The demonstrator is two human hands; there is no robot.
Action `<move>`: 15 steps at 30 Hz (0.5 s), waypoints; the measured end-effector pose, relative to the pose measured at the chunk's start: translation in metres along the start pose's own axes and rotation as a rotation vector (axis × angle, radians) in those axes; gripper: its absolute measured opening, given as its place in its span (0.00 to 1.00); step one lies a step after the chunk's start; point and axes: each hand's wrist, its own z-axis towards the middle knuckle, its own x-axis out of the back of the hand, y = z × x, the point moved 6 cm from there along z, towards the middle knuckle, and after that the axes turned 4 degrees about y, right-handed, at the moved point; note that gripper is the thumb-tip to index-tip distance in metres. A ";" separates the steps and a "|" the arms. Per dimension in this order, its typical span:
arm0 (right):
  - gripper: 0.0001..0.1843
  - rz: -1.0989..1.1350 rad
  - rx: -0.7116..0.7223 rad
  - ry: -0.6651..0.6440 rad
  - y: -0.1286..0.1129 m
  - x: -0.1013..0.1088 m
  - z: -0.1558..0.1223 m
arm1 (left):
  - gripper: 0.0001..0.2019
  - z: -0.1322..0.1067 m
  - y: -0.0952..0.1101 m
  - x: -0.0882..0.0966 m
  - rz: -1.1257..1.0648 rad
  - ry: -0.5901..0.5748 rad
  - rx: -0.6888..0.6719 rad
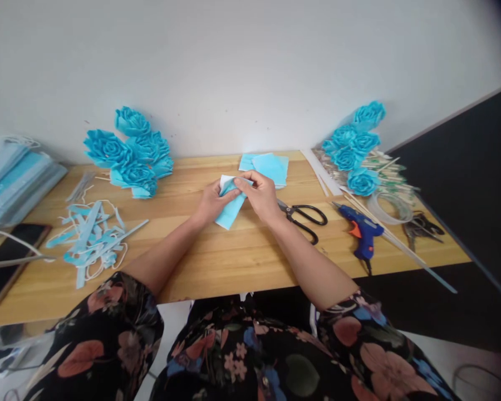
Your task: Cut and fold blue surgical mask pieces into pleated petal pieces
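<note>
Between my two hands, above the middle of the wooden table point(229, 273), is a light blue piece of face mask fabric point(232, 210) with a white side showing at its top edge. My left hand point(212, 200) grips its left side, the thumb lying across the front. On the upper right, the fingers and thumb of my right hand point(259, 193) pinch the fabric. More blue fabric pieces point(271, 166) lie flat just behind my right hand. Black-handled scissors point(307, 216) rest to the right, partly hidden by my right wrist.
Blue fabric roses point(129, 150) stand at the back left, others point(353, 146) at the back right. Cut mask strips and ear loops point(94, 239), a phone point(12, 262) and stacked masks point(19, 178) occupy the left. A blue glue gun point(361, 228), clear tape point(390, 209) and pliers point(421, 229) lie right.
</note>
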 end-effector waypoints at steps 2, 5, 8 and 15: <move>0.12 -0.006 0.018 0.027 -0.002 0.002 -0.001 | 0.19 0.000 0.000 -0.001 -0.008 -0.022 0.019; 0.11 -0.003 0.050 0.055 -0.005 0.002 -0.003 | 0.18 -0.001 -0.001 -0.003 -0.009 -0.055 0.074; 0.12 0.041 0.048 0.079 -0.005 0.002 -0.003 | 0.18 -0.001 -0.001 -0.004 -0.017 -0.070 0.089; 0.26 0.264 -0.230 0.011 0.014 -0.005 -0.002 | 0.21 0.001 0.002 0.008 -0.050 0.127 0.038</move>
